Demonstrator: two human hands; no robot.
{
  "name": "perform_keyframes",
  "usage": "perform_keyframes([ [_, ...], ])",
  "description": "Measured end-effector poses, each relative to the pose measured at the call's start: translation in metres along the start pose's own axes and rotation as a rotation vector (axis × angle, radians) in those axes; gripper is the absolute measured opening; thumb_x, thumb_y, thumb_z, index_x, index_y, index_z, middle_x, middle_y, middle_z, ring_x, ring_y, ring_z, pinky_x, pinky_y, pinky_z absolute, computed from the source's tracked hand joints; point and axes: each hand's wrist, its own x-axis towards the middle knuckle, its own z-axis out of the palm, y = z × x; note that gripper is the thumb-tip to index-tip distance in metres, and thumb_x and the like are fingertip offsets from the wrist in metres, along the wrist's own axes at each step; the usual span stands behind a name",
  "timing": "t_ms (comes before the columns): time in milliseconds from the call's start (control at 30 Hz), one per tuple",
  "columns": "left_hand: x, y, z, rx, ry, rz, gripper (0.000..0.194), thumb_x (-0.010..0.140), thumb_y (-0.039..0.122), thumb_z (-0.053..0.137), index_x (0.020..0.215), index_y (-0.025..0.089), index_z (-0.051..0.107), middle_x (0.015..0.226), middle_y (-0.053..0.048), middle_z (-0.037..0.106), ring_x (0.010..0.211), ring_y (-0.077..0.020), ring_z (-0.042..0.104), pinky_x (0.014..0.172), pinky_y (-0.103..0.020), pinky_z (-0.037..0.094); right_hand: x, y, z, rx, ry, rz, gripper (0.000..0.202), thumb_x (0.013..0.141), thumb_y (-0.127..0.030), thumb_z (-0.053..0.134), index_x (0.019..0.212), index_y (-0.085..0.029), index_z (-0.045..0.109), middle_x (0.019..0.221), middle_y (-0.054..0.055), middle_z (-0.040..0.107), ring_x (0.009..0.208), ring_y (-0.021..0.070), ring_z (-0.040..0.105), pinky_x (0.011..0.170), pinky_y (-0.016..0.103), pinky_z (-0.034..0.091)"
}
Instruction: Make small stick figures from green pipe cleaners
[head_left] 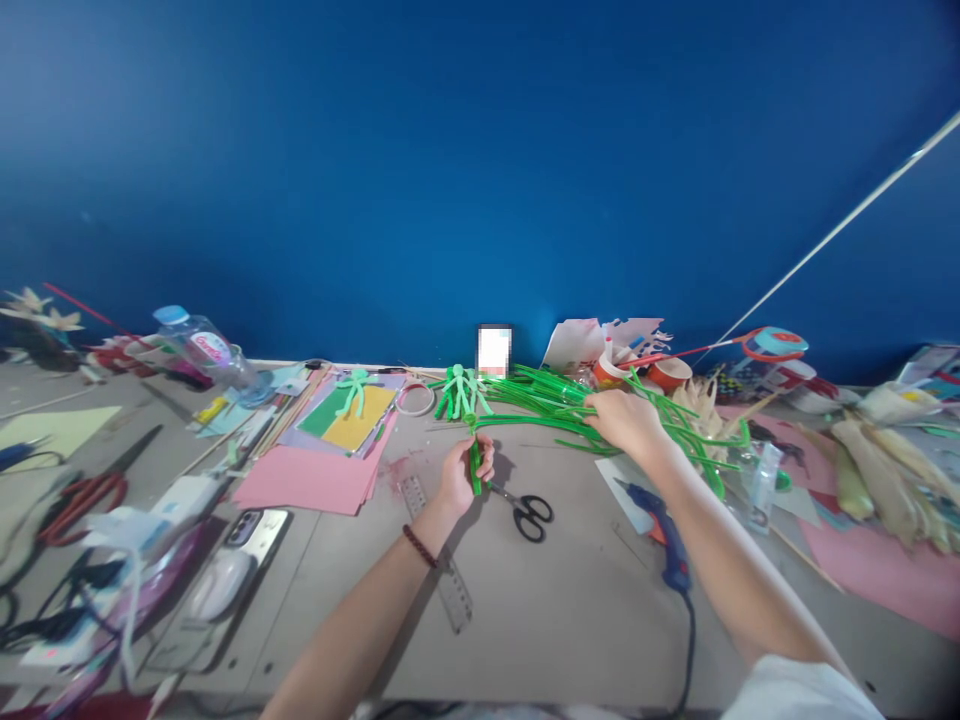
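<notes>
My left hand point(459, 474) is closed round a bent green pipe-cleaner piece point(475, 466), held upright above the table. My right hand point(624, 420) has its fingers closed on green pipe cleaners at the front of a loose pile point(544, 392); which strands it grips is partly hidden. Behind my left hand stand several small green pipe-cleaner figures point(459, 390). Black-handled scissors point(531, 515) lie just right of my left hand, their blades pointing toward it. A clear ruler point(454, 592) rests partly beneath my left forearm.
A blue glue gun point(671, 545) with its cord lies under my right forearm. Pink paper point(304, 480) and another green figure point(352, 392) are on the left, near a phone point(259, 530). Red cups point(667, 374) stand at the back, before the blue wall point(480, 180).
</notes>
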Motion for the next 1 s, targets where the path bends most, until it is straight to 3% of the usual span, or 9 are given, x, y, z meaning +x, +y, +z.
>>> perform_keyframes([
  [200,0.001,-0.001,-0.001,0.045,0.0,0.011,0.019,0.076,0.031,0.054,0.074,0.013,0.059,0.055,0.002,0.047,0.039,-0.0056,0.032,0.042,-0.021,0.026,0.014,0.019,0.035,-0.036,-0.186,0.012,0.025,0.072,-0.019,0.07,0.096,-0.016,0.07,0.103,0.015,0.07,0.096,0.0298,0.066,0.067,0.03,0.047],
  [367,0.002,-0.003,-0.003,0.056,0.029,0.023,0.019,0.074,0.031,0.056,0.076,0.012,0.059,0.056,0.002,0.049,0.038,-0.0054,0.031,0.041,-0.022,0.026,0.016,0.026,0.06,-0.037,-0.205,-0.001,0.018,0.07,-0.015,0.068,0.088,-0.014,0.072,0.096,0.015,0.071,0.091,0.0285,0.068,0.064,0.028,0.045],
  [467,0.003,-0.003,-0.002,0.047,0.031,0.019,0.021,0.075,0.033,0.054,0.075,0.012,0.06,0.056,0.001,0.049,0.037,-0.0054,0.032,0.041,-0.021,0.027,0.012,0.028,0.058,-0.042,-0.161,-0.006,0.017,0.075,-0.012,0.06,0.086,-0.015,0.072,0.095,0.015,0.071,0.091,0.028,0.068,0.065,0.028,0.045],
  [633,0.004,-0.005,-0.002,0.069,0.017,0.012,0.022,0.077,0.034,0.054,0.073,0.013,0.059,0.055,0.002,0.049,0.036,-0.0048,0.033,0.04,-0.02,0.026,0.014,0.023,0.036,-0.039,-0.034,-0.001,0.02,0.082,-0.018,0.053,0.093,-0.018,0.07,0.099,0.015,0.07,0.094,0.0295,0.067,0.069,0.032,0.047],
  [767,0.005,-0.008,-0.003,0.085,0.032,0.021,0.021,0.075,0.034,0.061,0.071,0.014,0.058,0.055,0.003,0.048,0.036,-0.0036,0.033,0.039,-0.019,0.026,0.029,0.002,0.027,-0.033,0.042,0.011,0.022,0.085,-0.018,0.05,0.094,-0.016,0.07,0.098,0.016,0.07,0.094,0.0297,0.067,0.072,0.034,0.048],
  [900,0.003,-0.009,0.0,0.164,0.086,0.077,0.026,0.075,0.039,0.066,0.077,0.014,0.062,0.057,0.002,0.054,0.041,-0.0064,0.044,0.041,-0.02,0.032,0.047,-0.024,0.029,-0.007,0.077,0.002,0.024,0.089,-0.019,0.047,0.097,-0.016,0.069,0.101,0.015,0.069,0.096,0.0282,0.066,0.074,0.033,0.048],
  [1000,-0.001,-0.008,0.003,0.263,0.114,0.122,0.032,0.073,0.042,0.07,0.084,0.013,0.065,0.061,-0.001,0.061,0.047,-0.0092,0.052,0.046,-0.021,0.039,0.053,-0.035,0.032,0.021,0.081,-0.018,0.025,0.089,-0.032,0.052,0.101,-0.017,0.068,0.104,0.014,0.069,0.097,0.027,0.065,0.074,0.03,0.048],
])
